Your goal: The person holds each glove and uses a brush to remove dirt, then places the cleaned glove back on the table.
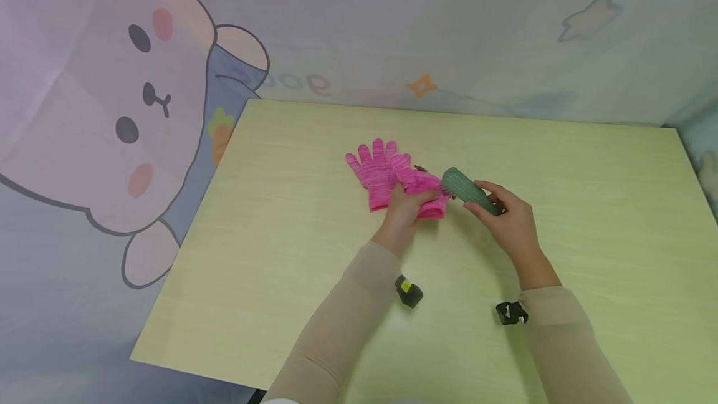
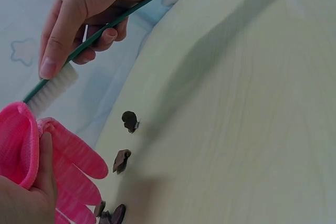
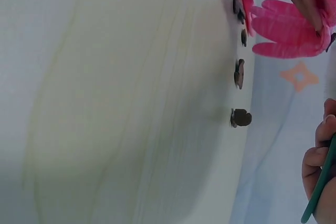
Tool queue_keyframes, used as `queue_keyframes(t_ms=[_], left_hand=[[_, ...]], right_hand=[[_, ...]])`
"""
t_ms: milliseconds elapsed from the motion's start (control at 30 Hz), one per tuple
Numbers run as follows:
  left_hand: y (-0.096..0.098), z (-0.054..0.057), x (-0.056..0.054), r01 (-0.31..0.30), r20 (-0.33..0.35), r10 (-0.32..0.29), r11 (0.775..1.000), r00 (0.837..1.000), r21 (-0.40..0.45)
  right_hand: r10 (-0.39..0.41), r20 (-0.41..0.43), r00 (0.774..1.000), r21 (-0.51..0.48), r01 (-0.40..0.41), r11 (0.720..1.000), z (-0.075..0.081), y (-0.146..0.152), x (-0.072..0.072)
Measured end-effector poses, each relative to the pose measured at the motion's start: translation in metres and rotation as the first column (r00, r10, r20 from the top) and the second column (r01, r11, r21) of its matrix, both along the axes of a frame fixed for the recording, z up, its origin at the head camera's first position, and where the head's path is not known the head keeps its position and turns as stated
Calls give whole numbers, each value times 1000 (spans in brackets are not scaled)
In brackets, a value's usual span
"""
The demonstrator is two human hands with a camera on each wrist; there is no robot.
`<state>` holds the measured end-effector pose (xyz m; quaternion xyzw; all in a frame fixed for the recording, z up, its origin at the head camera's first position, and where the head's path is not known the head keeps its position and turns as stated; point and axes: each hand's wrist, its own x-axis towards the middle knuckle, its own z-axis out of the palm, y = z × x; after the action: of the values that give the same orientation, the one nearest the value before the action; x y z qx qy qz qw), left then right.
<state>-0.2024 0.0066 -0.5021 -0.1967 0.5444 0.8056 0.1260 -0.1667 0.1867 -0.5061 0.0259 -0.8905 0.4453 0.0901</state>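
Two pink knitted gloves are in the head view. One glove [image 1: 374, 173] lies flat, fingers spread, on the table. Above and right of it, my left hand [image 1: 399, 212] grips the other glove [image 1: 421, 183] near its cuff, thumb on top. In the left wrist view that cuff gapes, and the glove's fingers hang to the right. My right hand [image 1: 509, 220] holds a green brush [image 1: 468, 191] by its handle. Its white bristles [image 2: 55, 90] are close to the cuff; whether they touch it I cannot tell.
Several small dark brown pieces lie on the table near the gloves, among them a rounded one [image 2: 129, 121] and a flatter one [image 2: 121, 160]. The pale yellow-green table [image 1: 269, 254] ends at a printed cloth [image 1: 493, 36] behind it.
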Motion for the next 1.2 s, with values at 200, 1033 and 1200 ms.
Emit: queue_keyframes(t_ms=[200,1033,1200], left_hand=[[0,1,0,-6,15,7,1000,1000,-20],[0,4,0,21,31,-22,1000,999,22],[0,4,0,15,36,-15,1000,999,0]], right_hand=[[-34,38,999,13,33,999,0,3,-1],[-15,-2,1000,37,15,999,5,-1,1],[-56,23,998,36,55,998,6,0,0]])
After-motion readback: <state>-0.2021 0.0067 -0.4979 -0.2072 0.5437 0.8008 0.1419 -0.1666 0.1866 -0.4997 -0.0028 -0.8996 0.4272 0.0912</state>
